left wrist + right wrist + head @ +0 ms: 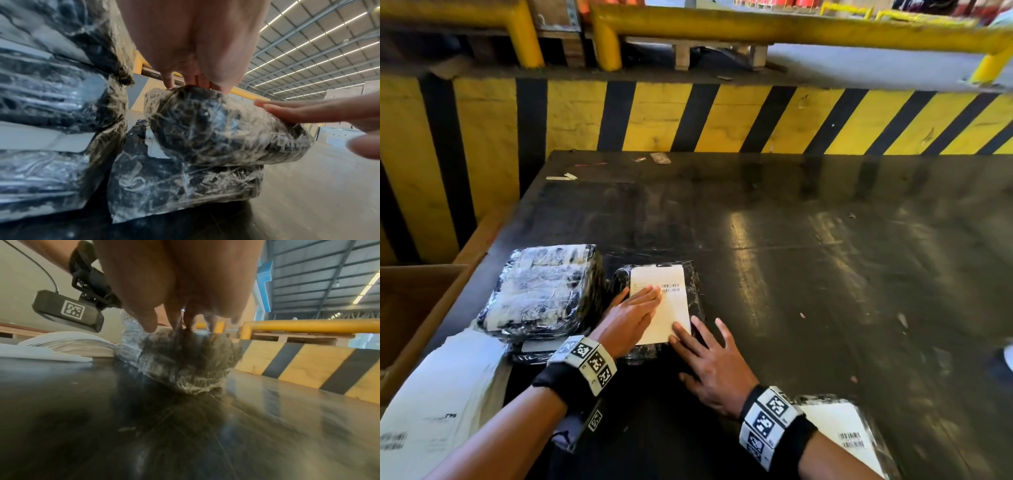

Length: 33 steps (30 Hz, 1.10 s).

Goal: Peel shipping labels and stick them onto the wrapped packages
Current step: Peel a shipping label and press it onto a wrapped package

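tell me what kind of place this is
Most likely a warehouse or shipping dock: a yellow-and-black striped barrier behind the dark table, a high metal roof with strip lights, and stretch-wrapped packages being labelled.

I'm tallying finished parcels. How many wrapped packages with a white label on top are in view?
2: one under both hands, one at the table's near right edge by the right wrist. The left stack may hide others.

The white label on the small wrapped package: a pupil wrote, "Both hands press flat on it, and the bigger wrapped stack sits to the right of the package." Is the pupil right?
Not quite. The bigger wrapped stack sits to the left of the small wrapped package, as the head view shows. The rest holds: the left hand and right hand press flat on the white label.
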{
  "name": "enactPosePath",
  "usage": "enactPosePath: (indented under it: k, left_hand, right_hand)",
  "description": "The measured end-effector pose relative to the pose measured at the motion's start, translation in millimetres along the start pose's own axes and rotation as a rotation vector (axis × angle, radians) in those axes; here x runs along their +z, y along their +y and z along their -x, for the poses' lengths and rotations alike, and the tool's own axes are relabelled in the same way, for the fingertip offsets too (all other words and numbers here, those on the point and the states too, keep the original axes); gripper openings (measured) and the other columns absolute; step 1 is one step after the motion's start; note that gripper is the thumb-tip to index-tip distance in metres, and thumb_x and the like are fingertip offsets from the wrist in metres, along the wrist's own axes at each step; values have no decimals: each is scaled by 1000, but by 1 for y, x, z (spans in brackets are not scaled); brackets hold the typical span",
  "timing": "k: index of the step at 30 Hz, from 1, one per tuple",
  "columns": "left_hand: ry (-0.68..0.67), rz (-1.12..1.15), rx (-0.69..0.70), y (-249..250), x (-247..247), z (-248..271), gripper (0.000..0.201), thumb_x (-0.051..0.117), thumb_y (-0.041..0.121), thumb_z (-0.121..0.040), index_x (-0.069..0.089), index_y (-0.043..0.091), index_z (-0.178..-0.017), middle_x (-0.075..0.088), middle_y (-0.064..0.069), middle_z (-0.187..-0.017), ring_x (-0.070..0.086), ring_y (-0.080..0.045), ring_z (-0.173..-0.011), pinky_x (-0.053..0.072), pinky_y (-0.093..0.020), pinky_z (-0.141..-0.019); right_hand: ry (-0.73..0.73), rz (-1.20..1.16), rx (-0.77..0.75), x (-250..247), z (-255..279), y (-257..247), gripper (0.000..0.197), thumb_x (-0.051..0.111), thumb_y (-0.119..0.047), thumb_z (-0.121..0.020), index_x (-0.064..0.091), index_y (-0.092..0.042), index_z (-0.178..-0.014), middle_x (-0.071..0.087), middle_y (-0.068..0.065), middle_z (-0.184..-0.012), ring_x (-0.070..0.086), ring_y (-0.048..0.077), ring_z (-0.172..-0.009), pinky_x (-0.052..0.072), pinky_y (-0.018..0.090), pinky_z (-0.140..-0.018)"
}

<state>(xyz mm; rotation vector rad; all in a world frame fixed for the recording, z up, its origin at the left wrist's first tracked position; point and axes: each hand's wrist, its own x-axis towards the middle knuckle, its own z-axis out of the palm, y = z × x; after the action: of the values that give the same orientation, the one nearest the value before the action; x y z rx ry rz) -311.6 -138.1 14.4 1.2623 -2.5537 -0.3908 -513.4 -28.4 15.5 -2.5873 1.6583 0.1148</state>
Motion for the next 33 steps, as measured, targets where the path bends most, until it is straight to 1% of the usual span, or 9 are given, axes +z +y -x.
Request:
enactPosePath:
  k: [4,7,9,11,15,19,25,30,33]
  left_hand:
    - [-40,-14,-23,3,0,1,42,33,22,-101,37,15,-143,29,3,-152,19,-10,-143,4,-29,-117]
    - [-34,-22,-3,10,-6,8,52,19,36,-98,40,16,-142,34,1,-151,24,-12,-142,14,-36,-120]
    - [-31,-43,61,17,-7,20,64,10,43,-91,42,17,-140,37,1,-149,27,-11,-141,14,-34,-119]
    - [-96,-99,121,21,-4,35,60,13,39,-93,37,18,-144,31,3,-151,22,-9,-142,10,-32,-119]
    - [-100,-135,152,15,1,57,50,25,30,-98,31,17,-146,26,5,-153,15,-5,-142,3,-42,-119]
    - [-74,-160,179,6,-3,70,49,27,33,-97,35,20,-144,26,10,-151,16,-2,-141,3,-35,-118]
    - [-115,-106,162,-6,-16,90,52,25,35,-95,36,23,-144,21,16,-151,12,5,-141,0,-27,-117]
    - [27,-105,116,5,-32,69,44,35,39,-92,62,22,-122,58,9,-131,54,-1,-119,35,-26,-109]
    - [-68,-151,116,25,-21,32,49,29,38,-97,45,18,-139,40,3,-148,36,-9,-137,21,-29,-116]
  right_hand:
    - [100,-317,36,-9,-3,10,62,16,-51,-90,42,-24,-140,33,-10,-152,19,14,-145,0,45,-116]
    - [191,-377,152,-24,-32,18,62,10,-45,-92,41,-23,-141,35,-8,-152,21,11,-143,8,37,-117]
    - [109,-334,158,-25,-59,21,53,17,-35,-98,29,-19,-147,24,-4,-157,15,13,-145,10,34,-116]
    - [31,-293,165,-20,-80,16,61,9,-36,-93,19,-19,-150,12,-3,-160,8,14,-147,8,35,-117]
    - [37,-311,206,-10,-87,7,70,-3,-41,-84,12,-26,-151,1,-9,-160,-2,11,-147,2,42,-117]
    - [60,-302,210,-10,-84,8,51,16,-33,-100,13,-28,-150,2,-10,-160,-1,10,-147,-1,45,-117]
    - [70,-321,220,-9,-84,8,49,21,-30,-101,14,-28,-150,4,-10,-160,-1,10,-147,-2,46,-117]
    - [52,-318,229,-10,-89,8,49,21,-30,-102,12,-29,-150,2,-10,-160,-2,10,-147,-2,47,-117]
    - [42,-327,237,-10,-89,9,49,21,-32,-102,13,-30,-150,1,-11,-160,-3,9,-147,-2,47,-116]
